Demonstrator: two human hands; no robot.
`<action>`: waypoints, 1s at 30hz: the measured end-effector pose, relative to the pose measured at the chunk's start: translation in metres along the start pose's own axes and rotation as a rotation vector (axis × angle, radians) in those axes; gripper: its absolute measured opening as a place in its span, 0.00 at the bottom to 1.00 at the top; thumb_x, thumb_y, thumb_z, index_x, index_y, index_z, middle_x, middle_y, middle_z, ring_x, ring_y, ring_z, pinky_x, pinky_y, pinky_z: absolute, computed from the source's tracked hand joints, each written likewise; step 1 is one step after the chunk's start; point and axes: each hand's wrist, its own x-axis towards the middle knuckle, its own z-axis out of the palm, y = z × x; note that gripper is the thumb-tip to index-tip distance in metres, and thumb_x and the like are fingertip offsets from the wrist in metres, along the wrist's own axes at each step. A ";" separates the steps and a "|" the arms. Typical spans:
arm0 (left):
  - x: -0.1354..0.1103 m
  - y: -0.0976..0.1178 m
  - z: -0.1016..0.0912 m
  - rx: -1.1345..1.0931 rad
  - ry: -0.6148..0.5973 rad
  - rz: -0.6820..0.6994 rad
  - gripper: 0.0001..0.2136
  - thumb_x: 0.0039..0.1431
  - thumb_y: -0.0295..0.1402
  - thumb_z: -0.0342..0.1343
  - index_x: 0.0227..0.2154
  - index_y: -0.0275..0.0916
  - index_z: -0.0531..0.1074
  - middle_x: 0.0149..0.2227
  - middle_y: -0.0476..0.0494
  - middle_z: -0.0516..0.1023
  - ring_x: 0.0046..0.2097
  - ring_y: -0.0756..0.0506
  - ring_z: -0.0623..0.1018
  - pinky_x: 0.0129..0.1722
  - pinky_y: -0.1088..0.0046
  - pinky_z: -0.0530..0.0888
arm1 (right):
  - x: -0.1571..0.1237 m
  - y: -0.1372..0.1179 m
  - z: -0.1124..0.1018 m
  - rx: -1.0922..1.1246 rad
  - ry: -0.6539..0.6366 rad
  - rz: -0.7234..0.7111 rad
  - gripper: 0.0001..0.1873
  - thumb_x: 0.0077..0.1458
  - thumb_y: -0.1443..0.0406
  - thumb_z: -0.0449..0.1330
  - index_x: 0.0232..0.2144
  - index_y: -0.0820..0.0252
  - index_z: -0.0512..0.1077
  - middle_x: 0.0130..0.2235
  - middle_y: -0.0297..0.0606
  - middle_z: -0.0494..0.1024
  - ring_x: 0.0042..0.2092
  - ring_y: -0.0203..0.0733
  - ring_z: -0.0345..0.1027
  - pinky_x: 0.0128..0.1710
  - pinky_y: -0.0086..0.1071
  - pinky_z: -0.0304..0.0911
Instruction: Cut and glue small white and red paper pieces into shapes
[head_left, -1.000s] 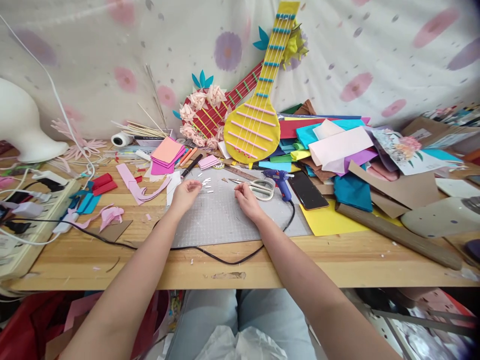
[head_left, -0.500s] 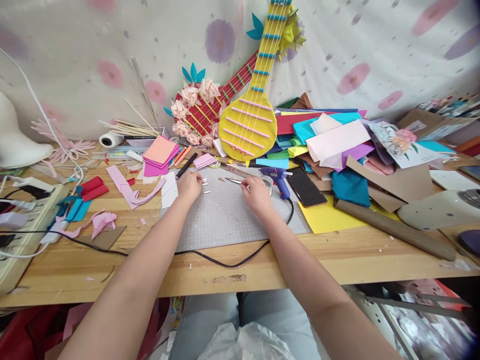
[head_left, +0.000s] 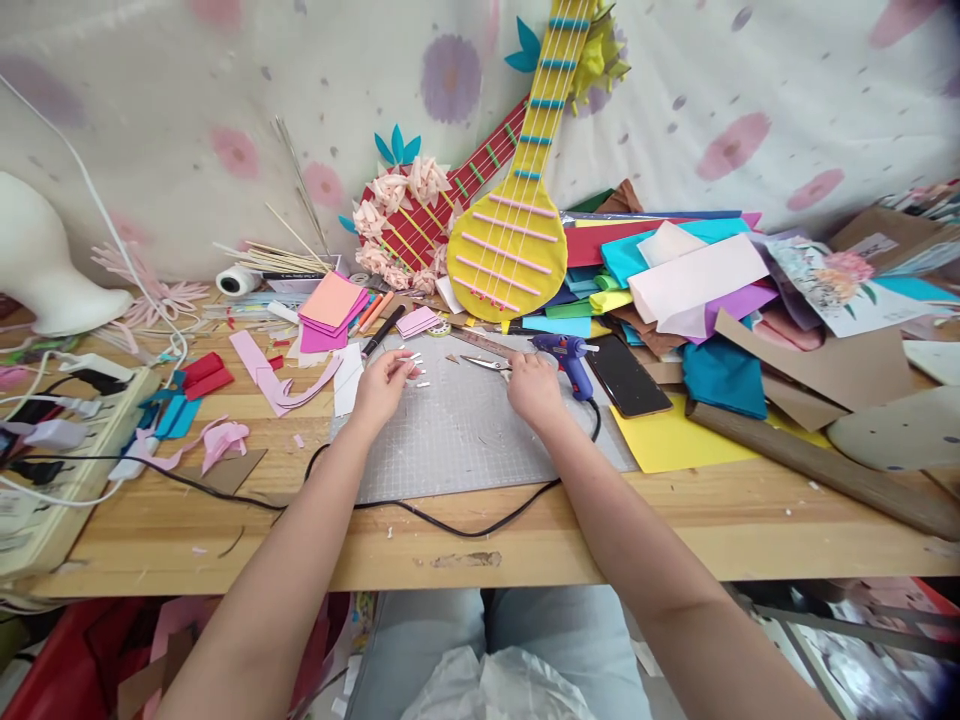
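Observation:
My left hand (head_left: 381,388) is over the upper left of the grey cutting mat (head_left: 457,455). Its thumb and fingers pinch what looks like a small white stick (head_left: 406,358). Other short white pieces (head_left: 423,385) lie beside the fingertips. My right hand (head_left: 535,388) is palm down with curled fingers over the handles of the scissors (head_left: 480,363). The blades point left, slightly apart, and the fingers hide most of the handles. Just right of this hand, a purple glue gun (head_left: 570,362) rests at the mat's edge.
A black phone (head_left: 628,375) and yellow paper (head_left: 675,435) lie to the right. Behind stand a yellow paper lute (head_left: 506,260) and a red one with flowers (head_left: 420,225). A black cord (head_left: 465,533) crosses the front. Pink scraps (head_left: 274,385) and a power strip (head_left: 112,460) are left.
My left fingers have lifted and drawn together into a pinch. My right hand has shifted slightly right over the scissors, whose blades show more. The view has swung a little left.

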 end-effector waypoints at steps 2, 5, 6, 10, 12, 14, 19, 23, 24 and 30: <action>-0.005 0.001 0.006 -0.158 0.006 -0.051 0.13 0.49 0.35 0.54 0.38 0.37 0.67 0.29 0.44 0.76 0.34 0.47 0.77 0.30 0.72 0.71 | -0.002 0.001 0.002 -0.014 0.005 0.013 0.17 0.52 0.76 0.44 0.42 0.70 0.65 0.42 0.53 0.71 0.44 0.50 0.62 0.41 0.36 0.52; -0.011 0.000 0.016 -0.322 0.021 -0.070 0.15 0.46 0.35 0.57 0.37 0.37 0.65 0.29 0.46 0.76 0.35 0.47 0.77 0.30 0.73 0.71 | -0.005 -0.002 0.001 -0.052 -0.003 0.039 0.17 0.52 0.76 0.43 0.42 0.70 0.65 0.42 0.52 0.71 0.45 0.49 0.62 0.42 0.36 0.52; -0.013 -0.001 0.018 -0.358 0.021 -0.065 0.16 0.44 0.35 0.58 0.37 0.37 0.64 0.29 0.46 0.76 0.36 0.47 0.77 0.31 0.73 0.71 | -0.006 -0.003 0.000 -0.063 -0.006 0.052 0.17 0.53 0.76 0.43 0.41 0.70 0.66 0.43 0.53 0.71 0.45 0.50 0.62 0.42 0.36 0.52; -0.020 -0.004 0.020 -0.433 0.009 -0.042 0.19 0.43 0.35 0.60 0.39 0.38 0.62 0.31 0.46 0.77 0.35 0.48 0.77 0.31 0.74 0.71 | -0.007 -0.007 -0.003 -0.087 -0.018 0.093 0.17 0.54 0.75 0.42 0.41 0.72 0.67 0.44 0.55 0.71 0.46 0.51 0.61 0.42 0.37 0.52; -0.023 -0.004 0.019 -0.447 0.007 -0.031 0.19 0.45 0.35 0.60 0.40 0.38 0.62 0.31 0.46 0.77 0.33 0.50 0.76 0.31 0.74 0.71 | -0.006 -0.007 -0.004 -0.093 -0.025 0.101 0.17 0.54 0.75 0.42 0.41 0.73 0.67 0.44 0.56 0.70 0.46 0.51 0.61 0.42 0.37 0.52; -0.025 -0.004 0.017 -0.453 0.007 -0.015 0.18 0.46 0.35 0.59 0.40 0.38 0.62 0.32 0.45 0.78 0.31 0.51 0.76 0.30 0.75 0.71 | -0.006 -0.006 -0.003 -0.100 -0.029 0.118 0.16 0.54 0.74 0.43 0.41 0.74 0.67 0.43 0.57 0.70 0.46 0.51 0.61 0.41 0.37 0.53; -0.028 -0.003 0.021 -0.478 0.011 0.040 0.18 0.47 0.34 0.59 0.41 0.38 0.62 0.32 0.46 0.77 0.30 0.52 0.75 0.32 0.74 0.72 | -0.008 -0.002 0.001 -0.058 -0.027 0.141 0.16 0.55 0.65 0.50 0.41 0.74 0.66 0.41 0.59 0.71 0.45 0.54 0.63 0.42 0.39 0.54; -0.029 -0.004 0.023 -0.496 0.037 0.070 0.19 0.44 0.33 0.61 0.39 0.38 0.62 0.30 0.47 0.77 0.34 0.50 0.76 0.33 0.73 0.73 | -0.008 -0.003 0.000 0.129 0.051 0.033 0.16 0.56 0.65 0.49 0.43 0.70 0.64 0.44 0.55 0.71 0.46 0.53 0.63 0.44 0.40 0.55; -0.029 -0.005 0.023 -0.493 0.048 0.078 0.19 0.44 0.34 0.61 0.39 0.38 0.63 0.30 0.47 0.76 0.34 0.50 0.77 0.33 0.73 0.73 | -0.008 -0.004 0.000 0.208 0.067 0.003 0.15 0.56 0.65 0.48 0.44 0.68 0.63 0.45 0.53 0.71 0.47 0.51 0.64 0.43 0.39 0.55; -0.030 -0.007 0.019 -0.476 0.070 0.070 0.18 0.47 0.34 0.59 0.41 0.39 0.61 0.31 0.47 0.76 0.32 0.50 0.77 0.32 0.73 0.73 | -0.016 -0.016 0.006 0.578 0.049 -0.201 0.15 0.53 0.58 0.52 0.41 0.59 0.59 0.38 0.41 0.74 0.39 0.41 0.67 0.37 0.32 0.58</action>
